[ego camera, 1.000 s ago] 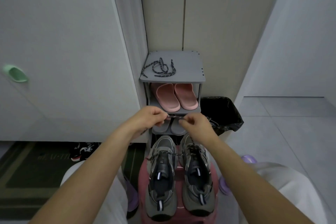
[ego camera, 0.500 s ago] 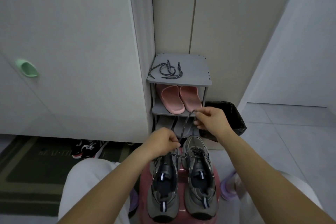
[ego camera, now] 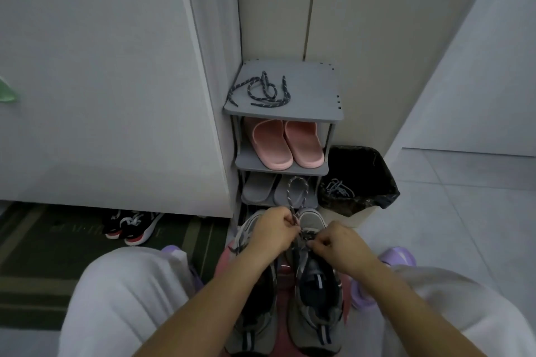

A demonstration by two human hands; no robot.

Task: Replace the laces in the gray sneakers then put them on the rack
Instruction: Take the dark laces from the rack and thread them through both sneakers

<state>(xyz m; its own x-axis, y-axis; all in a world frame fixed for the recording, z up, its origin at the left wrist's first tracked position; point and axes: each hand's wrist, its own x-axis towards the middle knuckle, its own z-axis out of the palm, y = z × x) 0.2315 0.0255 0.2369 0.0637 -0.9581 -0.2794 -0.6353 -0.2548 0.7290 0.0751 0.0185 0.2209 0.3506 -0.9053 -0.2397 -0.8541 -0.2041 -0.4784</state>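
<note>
Two gray sneakers stand side by side on a pink stool (ego camera: 224, 258) between my knees: the left sneaker (ego camera: 255, 324) and the right sneaker (ego camera: 316, 307). My left hand (ego camera: 274, 233) pinches a dark speckled lace (ego camera: 294, 193) that loops up above the toe of the right sneaker. My right hand (ego camera: 338, 246) pinches the same lace at the right sneaker's eyelets. Another dark lace (ego camera: 262, 91) lies loose on the top shelf of the gray rack (ego camera: 313, 95).
Pink slippers (ego camera: 285, 143) fill the rack's second shelf and gray slippers (ego camera: 274, 190) the third. A black-lined bin (ego camera: 358, 180) with old laces stands right of the rack. Black sneakers (ego camera: 132, 226) lie on a dark mat at left. Purple slippers (ego camera: 397, 258) sit on my feet.
My right hand came down from beside the rack to the right sneaker's eyelets. My left hand moved right to the lace, which now stands up in a loop.
</note>
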